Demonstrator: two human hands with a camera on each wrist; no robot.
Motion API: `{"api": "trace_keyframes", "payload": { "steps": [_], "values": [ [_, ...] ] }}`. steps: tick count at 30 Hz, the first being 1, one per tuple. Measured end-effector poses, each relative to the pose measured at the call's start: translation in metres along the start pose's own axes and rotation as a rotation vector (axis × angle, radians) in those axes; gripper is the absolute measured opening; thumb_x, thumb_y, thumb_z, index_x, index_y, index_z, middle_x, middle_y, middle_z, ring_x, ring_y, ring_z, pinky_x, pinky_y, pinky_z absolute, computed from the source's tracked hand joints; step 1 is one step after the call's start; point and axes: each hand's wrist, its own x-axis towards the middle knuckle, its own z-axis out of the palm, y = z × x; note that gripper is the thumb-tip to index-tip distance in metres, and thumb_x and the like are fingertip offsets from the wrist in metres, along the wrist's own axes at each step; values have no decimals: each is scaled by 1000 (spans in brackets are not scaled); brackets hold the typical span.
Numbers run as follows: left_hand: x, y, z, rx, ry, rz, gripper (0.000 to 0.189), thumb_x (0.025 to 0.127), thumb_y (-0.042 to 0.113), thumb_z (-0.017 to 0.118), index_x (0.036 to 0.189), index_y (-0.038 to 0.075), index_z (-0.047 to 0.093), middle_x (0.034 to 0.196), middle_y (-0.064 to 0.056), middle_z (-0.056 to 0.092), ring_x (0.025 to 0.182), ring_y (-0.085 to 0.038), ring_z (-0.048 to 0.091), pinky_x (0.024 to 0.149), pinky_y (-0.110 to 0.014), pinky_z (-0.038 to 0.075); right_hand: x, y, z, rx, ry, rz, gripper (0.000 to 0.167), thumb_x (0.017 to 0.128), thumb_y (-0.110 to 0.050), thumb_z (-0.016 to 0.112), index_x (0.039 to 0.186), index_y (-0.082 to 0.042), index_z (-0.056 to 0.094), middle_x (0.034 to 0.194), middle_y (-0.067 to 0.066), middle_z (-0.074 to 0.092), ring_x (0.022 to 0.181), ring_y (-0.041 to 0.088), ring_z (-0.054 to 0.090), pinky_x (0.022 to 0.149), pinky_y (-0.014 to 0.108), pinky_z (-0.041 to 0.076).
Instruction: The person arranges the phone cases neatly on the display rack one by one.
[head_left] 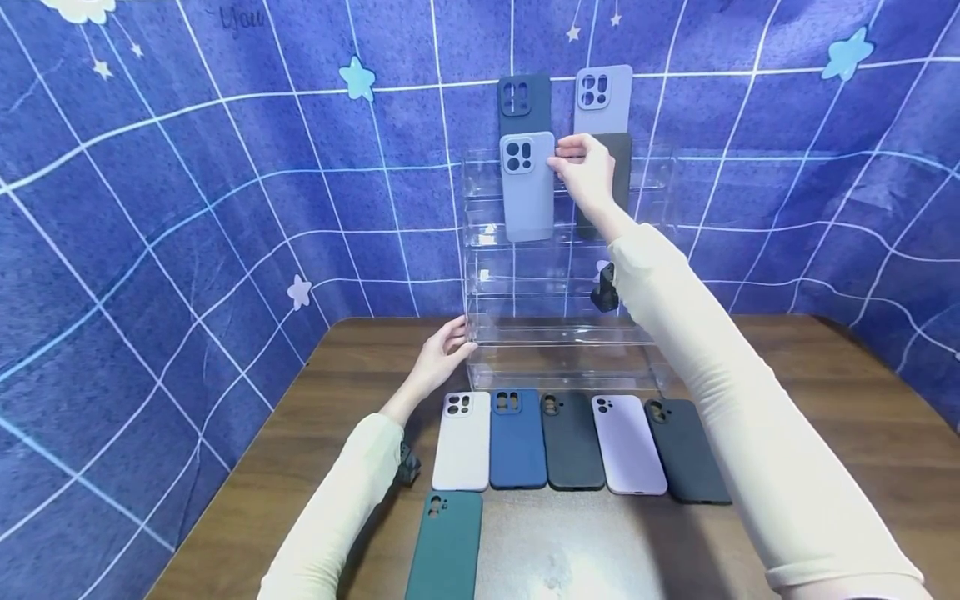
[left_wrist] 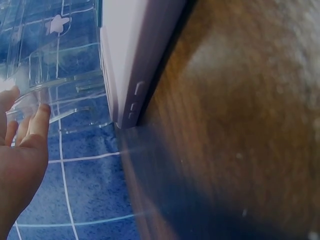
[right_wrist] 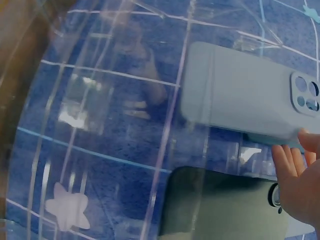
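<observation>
A tiered clear acrylic display rack (head_left: 562, 333) stands against the backdrop. My left hand (head_left: 441, 354) holds its lower left edge, the clear plastic lying between thumb and fingers (left_wrist: 37, 122). High on the rack, my right hand (head_left: 588, 175) is at the right edge of a light blue phone case (head_left: 529, 204). Its thumb overlaps that edge in the right wrist view, the fingers (right_wrist: 287, 160) extended beside it. The case stands upright in a tier. Behind the right hand is a dark phone case (right_wrist: 225, 205). A navy case (head_left: 536, 117) and a lavender case (head_left: 617, 108) stand on the tier above.
On the wooden table (head_left: 360, 358), a row before the rack holds a white case (head_left: 461, 450), a blue case (head_left: 517, 450), a black case (head_left: 573, 450), a lilac case (head_left: 630, 450) and a dark case (head_left: 690, 458). Nearer lies a green case (head_left: 446, 550).
</observation>
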Motion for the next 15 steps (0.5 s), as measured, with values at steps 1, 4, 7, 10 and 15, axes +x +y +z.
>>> {"api": "trace_keyframes", "payload": {
  "steps": [1, 4, 7, 10, 15],
  "values": [
    [0, 1, 0, 2, 1, 1, 58, 91, 9, 61, 141, -3, 35, 131, -27, 50, 121, -35, 52, 102, -40, 44, -1, 2, 0, -39, 0, -8, 31, 83, -9, 69, 112, -1, 62, 111, 15, 67, 88, 11, 66, 79, 21, 56],
    [-1, 5, 0, 6, 1, -1, 57, 91, 8, 60, 141, -3, 35, 132, -28, 50, 121, -36, 52, 103, -40, 44, -6, 7, 2, -121, -8, -31, 34, 83, -13, 70, 114, -2, 61, 113, 14, 66, 97, 18, 66, 82, 22, 54],
    [-2, 8, 1, 11, -3, -3, 57, 91, 7, 60, 141, -4, 34, 132, -29, 49, 121, -37, 51, 104, -42, 42, -11, 13, 4, -157, -5, -52, 36, 83, -14, 70, 115, -1, 60, 115, 14, 63, 102, 25, 65, 86, 24, 53],
    [-3, 8, 3, 11, -5, -1, 58, 91, 7, 60, 141, -5, 34, 132, -30, 48, 121, -39, 50, 106, -44, 40, -15, 18, 5, -159, 5, -66, 35, 83, -14, 69, 114, 0, 60, 114, 15, 62, 101, 26, 65, 87, 24, 52],
    [5, -8, 3, 8, 11, 6, 59, 90, 10, 62, 141, -3, 35, 132, -29, 49, 121, -38, 51, 104, -42, 43, -20, 23, 2, -166, -14, -71, 31, 85, -15, 67, 111, 0, 63, 109, 16, 66, 96, 25, 64, 88, 23, 51]
  ]
}}
